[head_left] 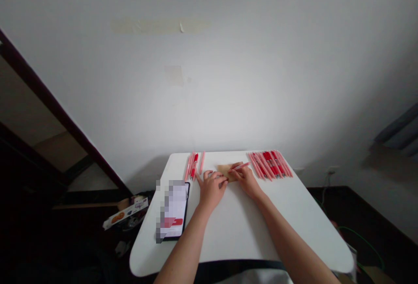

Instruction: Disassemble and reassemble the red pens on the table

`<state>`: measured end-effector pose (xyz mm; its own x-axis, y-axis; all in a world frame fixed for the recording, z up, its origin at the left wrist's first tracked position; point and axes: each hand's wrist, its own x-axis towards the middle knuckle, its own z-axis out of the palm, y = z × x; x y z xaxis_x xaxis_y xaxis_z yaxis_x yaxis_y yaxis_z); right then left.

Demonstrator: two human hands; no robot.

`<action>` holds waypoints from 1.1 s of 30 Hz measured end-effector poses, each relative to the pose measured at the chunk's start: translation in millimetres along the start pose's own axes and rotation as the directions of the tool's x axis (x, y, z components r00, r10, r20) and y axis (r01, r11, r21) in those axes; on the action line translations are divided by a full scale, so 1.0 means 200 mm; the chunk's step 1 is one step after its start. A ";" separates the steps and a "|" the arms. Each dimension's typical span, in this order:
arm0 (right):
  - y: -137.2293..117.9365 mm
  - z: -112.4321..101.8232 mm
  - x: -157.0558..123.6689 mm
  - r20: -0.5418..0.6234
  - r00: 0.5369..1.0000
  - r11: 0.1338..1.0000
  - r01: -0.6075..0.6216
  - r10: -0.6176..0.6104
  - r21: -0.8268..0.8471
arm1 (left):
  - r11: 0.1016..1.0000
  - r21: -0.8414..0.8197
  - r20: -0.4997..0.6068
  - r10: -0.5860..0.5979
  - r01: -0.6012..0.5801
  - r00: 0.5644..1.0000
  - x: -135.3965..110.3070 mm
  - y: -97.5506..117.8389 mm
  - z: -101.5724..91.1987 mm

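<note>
Slim pink pen (242,165), held slanted over brown paper (224,169), paper lying on white tabletop (235,227)

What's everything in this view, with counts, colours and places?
table: one, white, centre
left pens: about four, pink and red, table's far left
right pens: over ten, pink and red, table's far right
paper: one, brown, table's far middle
held pen: one, pink, in right grip
phone: one, dark-edged, table's left side
wall: one, pale grey, behind the table
frame: one, dark red, far left
box: one, white and orange, low at left
socket: one, white, low right
cable: some, green, lower right
grey thing: one, right edge, unclear
left grip: one, bare, at the paper
right grip: one, bare, over the paper
forearms: two, bare, over the table
</note>
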<state>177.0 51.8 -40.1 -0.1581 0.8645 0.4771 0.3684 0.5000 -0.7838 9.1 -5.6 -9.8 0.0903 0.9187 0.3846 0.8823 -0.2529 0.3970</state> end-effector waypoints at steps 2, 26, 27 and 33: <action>0.00 0.00 0.00 0.003 1.000 0.999 0.031 -0.031 -0.031 | 1.000 0.001 -0.002 -0.003 0.003 1.000 0.00 0.00 0.00; 0.05 0.01 0.01 -0.019 0.996 0.992 0.085 -0.087 -0.089 | 1.000 -0.001 0.010 -0.001 0.001 1.000 0.00 0.00 0.01; 0.06 0.02 0.01 -0.026 0.996 0.993 0.081 -0.084 -0.088 | 1.000 0.000 0.006 0.001 -0.001 1.000 0.00 -0.01 0.01; 0.06 0.02 0.01 -0.001 0.996 0.990 0.090 -0.091 -0.107 | 1.000 0.010 0.002 0.009 -0.009 1.000 0.00 -0.02 0.02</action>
<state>177.0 59.9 -49.4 -0.1897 0.8153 0.5471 0.4484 0.5676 -0.6905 8.1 -3.3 -15.2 0.0993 0.9167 0.3870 0.8859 -0.2585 0.3852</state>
